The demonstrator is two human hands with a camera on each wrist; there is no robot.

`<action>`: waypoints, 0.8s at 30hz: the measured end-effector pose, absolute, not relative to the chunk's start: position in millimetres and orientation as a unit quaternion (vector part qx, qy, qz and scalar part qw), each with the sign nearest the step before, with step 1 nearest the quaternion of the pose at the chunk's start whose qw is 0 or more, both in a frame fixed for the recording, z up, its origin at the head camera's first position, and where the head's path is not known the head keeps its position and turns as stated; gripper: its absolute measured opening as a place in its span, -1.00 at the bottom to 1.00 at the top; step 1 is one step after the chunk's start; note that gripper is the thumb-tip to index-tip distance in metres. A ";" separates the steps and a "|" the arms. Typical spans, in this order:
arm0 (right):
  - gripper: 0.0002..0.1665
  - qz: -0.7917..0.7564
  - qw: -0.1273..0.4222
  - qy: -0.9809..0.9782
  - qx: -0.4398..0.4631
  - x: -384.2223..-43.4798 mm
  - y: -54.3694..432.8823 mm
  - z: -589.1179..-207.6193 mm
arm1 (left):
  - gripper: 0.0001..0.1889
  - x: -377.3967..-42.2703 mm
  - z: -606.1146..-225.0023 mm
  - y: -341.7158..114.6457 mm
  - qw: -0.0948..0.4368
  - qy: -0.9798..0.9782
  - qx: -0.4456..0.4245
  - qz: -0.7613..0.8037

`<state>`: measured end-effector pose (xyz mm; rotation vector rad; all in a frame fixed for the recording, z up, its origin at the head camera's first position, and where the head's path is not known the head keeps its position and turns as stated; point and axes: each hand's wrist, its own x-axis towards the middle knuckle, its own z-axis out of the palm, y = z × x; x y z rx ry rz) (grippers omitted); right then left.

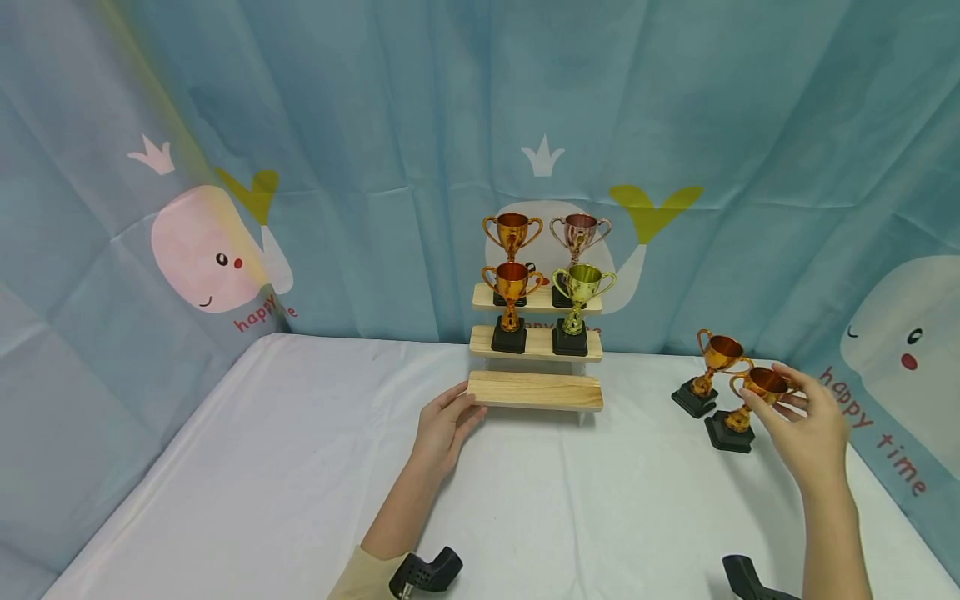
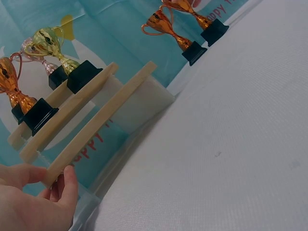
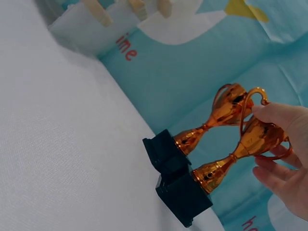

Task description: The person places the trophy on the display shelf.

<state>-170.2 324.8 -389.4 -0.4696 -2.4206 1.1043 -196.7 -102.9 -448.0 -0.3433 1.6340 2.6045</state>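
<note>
A three-step wooden display shelf stands at the back middle of the table. My left hand pinches the left end of its lowest board, thumb above and fingers below, as the left wrist view also shows. To the right, my right hand holds a bronze-coloured trophy by its cup, thumb near one handle. Whether its black base touches the cloth I cannot tell. A second bronze-coloured trophy stands just behind and left of it.
On the middle board stand an orange-bronze trophy and a yellow-gold trophy. Behind them, the top board bears another orange-bronze trophy and a pinkish one. White cloth covers the table, with a blue whale-print curtain behind.
</note>
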 end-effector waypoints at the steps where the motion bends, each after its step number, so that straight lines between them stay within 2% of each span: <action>1: -0.28 0.400 0.218 -0.873 -0.173 -170.4 324.5 -388.9 | -0.48 -196.6 -447.9 -102.9 0.024 0.528 -0.111 0.842; 24: -0.27 0.413 0.226 -0.860 -0.198 -164.8 308.4 -364.7 | -0.49 -197.4 -447.9 -102.8 0.021 0.532 -0.119 0.838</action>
